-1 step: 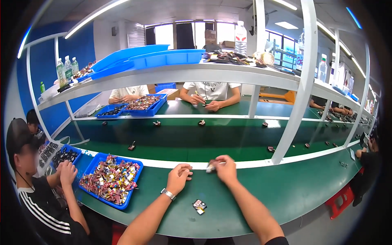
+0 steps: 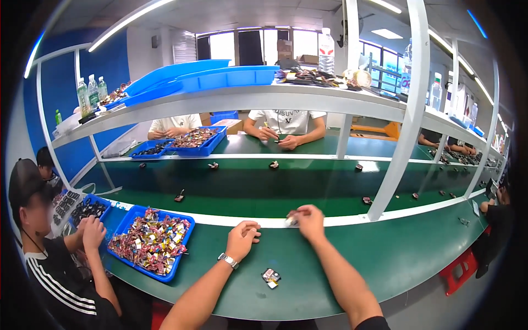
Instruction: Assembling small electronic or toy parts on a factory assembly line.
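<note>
Above the front rail of the conveyor, my right hand (image 2: pixel 312 223) pinches a small dark and pale electronic part (image 2: pixel 291 219), which is blurred. My left hand (image 2: pixel 241 243) hovers over the near green bench, left of the right hand. Its fingers are loosely curled, thumb apart, and I see nothing in them. Between my forearms, a small black electronic part with a white and yellow piece (image 2: pixel 270 278) lies on the bench (image 2: pixel 330 261). Left of my left hand stands a blue tray (image 2: pixel 191 224) heaped with similar small parts (image 2: pixel 151 242).
Beyond the white rail (image 2: pixel 269 223), a dark green conveyor (image 2: pixel 247 190) carries several spaced parts. A slanted white post (image 2: pixel 404 118) and an overhead shelf (image 2: pixel 247 100) frame the bench. One co-worker (image 2: pixel 60 275) sits at left; others sit across. A red stool (image 2: pixel 459 272) stands at right.
My right hand has shifted slightly right and up, still pinching the small part. My left hand and the part on the bench look almost the same; the whole view has shifted a little.
</note>
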`<state>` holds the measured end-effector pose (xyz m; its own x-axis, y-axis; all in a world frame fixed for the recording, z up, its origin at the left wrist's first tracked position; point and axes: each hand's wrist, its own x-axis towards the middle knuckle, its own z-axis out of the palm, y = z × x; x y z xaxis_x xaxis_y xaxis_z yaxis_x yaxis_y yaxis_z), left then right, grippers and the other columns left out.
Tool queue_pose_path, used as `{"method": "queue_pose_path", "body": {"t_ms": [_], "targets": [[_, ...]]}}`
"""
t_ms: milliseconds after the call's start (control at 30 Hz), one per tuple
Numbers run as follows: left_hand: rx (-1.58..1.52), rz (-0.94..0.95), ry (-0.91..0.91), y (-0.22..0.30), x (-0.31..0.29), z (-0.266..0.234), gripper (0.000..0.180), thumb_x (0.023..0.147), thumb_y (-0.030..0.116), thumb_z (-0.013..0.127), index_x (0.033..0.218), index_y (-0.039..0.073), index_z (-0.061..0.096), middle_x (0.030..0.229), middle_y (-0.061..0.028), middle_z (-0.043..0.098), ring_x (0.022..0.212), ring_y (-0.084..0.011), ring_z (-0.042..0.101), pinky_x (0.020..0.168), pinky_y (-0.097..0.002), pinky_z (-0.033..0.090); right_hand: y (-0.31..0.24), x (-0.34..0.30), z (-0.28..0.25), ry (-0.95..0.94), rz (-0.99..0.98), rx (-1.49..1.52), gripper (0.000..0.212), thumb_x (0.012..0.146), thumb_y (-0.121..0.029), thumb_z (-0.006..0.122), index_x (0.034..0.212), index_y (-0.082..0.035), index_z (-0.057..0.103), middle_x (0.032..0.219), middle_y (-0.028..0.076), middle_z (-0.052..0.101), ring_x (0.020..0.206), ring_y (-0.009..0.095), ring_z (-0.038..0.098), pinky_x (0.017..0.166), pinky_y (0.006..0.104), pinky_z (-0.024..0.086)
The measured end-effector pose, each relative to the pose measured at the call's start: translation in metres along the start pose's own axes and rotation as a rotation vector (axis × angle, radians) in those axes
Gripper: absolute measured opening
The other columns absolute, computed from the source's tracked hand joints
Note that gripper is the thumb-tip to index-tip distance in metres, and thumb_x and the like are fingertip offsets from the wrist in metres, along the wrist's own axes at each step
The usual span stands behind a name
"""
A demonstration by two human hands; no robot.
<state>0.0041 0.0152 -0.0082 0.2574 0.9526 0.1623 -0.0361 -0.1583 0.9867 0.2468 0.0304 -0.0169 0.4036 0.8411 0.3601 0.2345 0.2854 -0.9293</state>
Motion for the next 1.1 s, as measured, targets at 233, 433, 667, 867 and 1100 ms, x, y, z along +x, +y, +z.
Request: {"method": "queue_pose_path", "body": {"t_ms": [233, 433, 667, 867, 1100], "targets": [[0.053, 0.015, -0.04, -0.005, 0.003, -0.008, 0.016, 0.092, 0.0, 0.052, 0.098, -0.003, 0.065, 0.097, -0.0088, 0.068, 0.086, -0.0144, 0.065, 0.073, -0.027, 0.055, 0.024, 0.046, -0.011, 0.174, -0.116, -0.58, 0.028, 0.075, -0.011, 0.075, 0.1, 0.0, 0.066, 0.09, 0.016, 0.067, 0.083, 0.028, 0.066, 0.077, 0.0352, 0.052], [0.017, 0.016, -0.041, -0.005, 0.004, -0.01, 0.015, 0.091, 0.001, 0.053, 0.095, -0.001, 0.067, 0.093, -0.0069, 0.069, 0.085, -0.0131, 0.065, 0.073, -0.0269, 0.055, -0.033, -0.027, -0.008, -0.159, -0.217, -0.529, 0.028, 0.083, -0.016, 0.066, 0.107, -0.002, 0.063, 0.098, 0.02, 0.062, 0.097, 0.033, 0.06, 0.085, 0.0406, 0.047], [0.227, 0.101, -0.076, -0.005, 0.001, -0.007, 0.013, 0.088, 0.005, 0.058, 0.095, 0.001, 0.068, 0.09, -0.0072, 0.071, 0.08, -0.0117, 0.065, 0.072, -0.0259, 0.052, -0.111, -0.141, -0.008, -0.63, -0.178, -0.735, 0.061, 0.078, -0.051, 0.071, 0.108, 0.0, 0.06, 0.103, 0.017, 0.061, 0.099, 0.031, 0.057, 0.088, 0.0392, 0.047], [0.21, 0.059, -0.178, 0.008, -0.002, -0.005, 0.016, 0.09, 0.004, 0.056, 0.101, -0.001, 0.065, 0.094, -0.0083, 0.07, 0.081, -0.012, 0.064, 0.073, -0.0257, 0.052, -0.099, -0.146, 0.006, -0.681, -0.329, -0.661, 0.042, 0.074, -0.022, 0.075, 0.107, -0.001, 0.057, 0.098, 0.016, 0.058, 0.095, 0.033, 0.055, 0.087, 0.0416, 0.046], [-0.552, -0.226, -0.464, 0.017, -0.013, -0.005, 0.042, 0.1, 0.018, 0.049, 0.137, 0.001, 0.041, 0.129, -0.0148, 0.055, 0.114, -0.023, 0.058, 0.099, -0.04, 0.048, -0.097, -0.087, 0.026, -0.238, -0.465, -0.505, 0.044, 0.071, -0.016, 0.078, 0.108, -0.001, 0.058, 0.101, 0.015, 0.062, 0.096, 0.033, 0.06, 0.082, 0.0399, 0.05]]}}
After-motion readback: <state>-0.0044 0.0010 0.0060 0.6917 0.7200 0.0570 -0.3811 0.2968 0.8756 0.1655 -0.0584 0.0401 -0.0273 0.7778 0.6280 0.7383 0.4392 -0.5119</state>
